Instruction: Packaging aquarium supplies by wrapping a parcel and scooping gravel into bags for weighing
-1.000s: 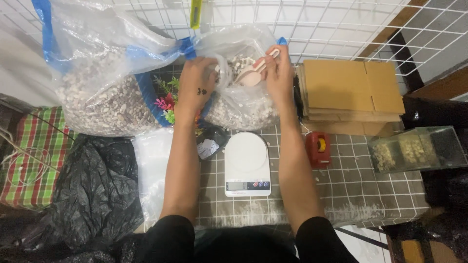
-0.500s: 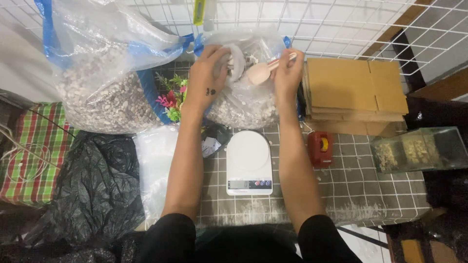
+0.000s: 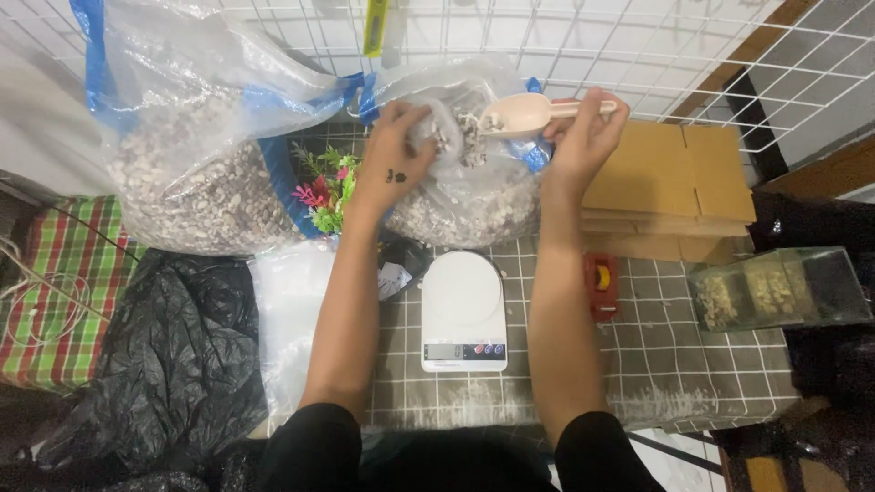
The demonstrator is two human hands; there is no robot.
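Beige plastic scoop (image 3: 519, 114) level over open clear bag of pale gravel (image 3: 465, 196), behind white scale.

- Work surface: table (image 3: 693, 364) covered in a grey cloth with a grid of pale lines; whitish powdery marks along its near edge.
- Rear boundary: white wire grid panel (image 3: 638, 46) standing behind the table; a yellow-green clip (image 3: 375, 27) hangs on it near the top.
- Behind the grid, upper right: wooden framing (image 3: 793, 18) and a dark upright strip.
- Left side: red-and-green checked cloth (image 3: 55, 282) with a pale cord lying across it; black plastic sheeting (image 3: 173, 364) just beside it.
- Right side: stack of flat brown cardboard (image 3: 674, 178) on the table against the grid.
- Lighting: even, from above; soft shadows only.
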